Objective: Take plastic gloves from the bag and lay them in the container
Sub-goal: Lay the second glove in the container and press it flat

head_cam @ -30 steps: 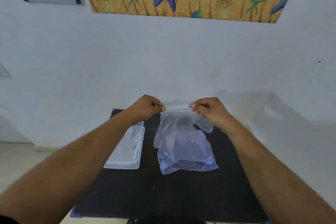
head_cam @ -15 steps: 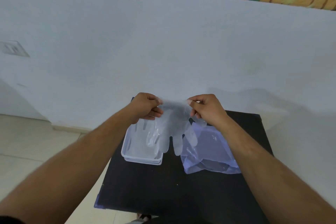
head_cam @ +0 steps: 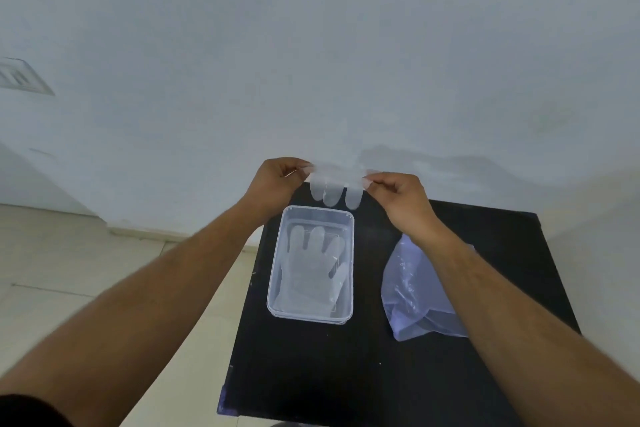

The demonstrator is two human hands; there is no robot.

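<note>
A clear plastic glove (head_cam: 334,185) hangs stretched between my two hands, its fingers pointing down just beyond the far rim of the container. My left hand (head_cam: 277,182) pinches its left edge and my right hand (head_cam: 403,199) pinches its right edge. Below them a clear rectangular container (head_cam: 349,218) sits on the black table (head_cam: 311,374), with another clear glove (head_cam: 310,270) lying flat inside, fingers toward the wall. A thin bluish plastic bag (head_cam: 410,291) lies to the right of the container, partly hidden by my right forearm.
The black table stands against a white wall (head_cam: 311,62). Tiled floor (head_cam: 69,270) drops away past the table's left edge. The near half of the table holds only my forearms above it.
Both hands carried the held glove leftward from above the bag to the container's far end. The view tilted down, so the container and the glove inside it show fully.
</note>
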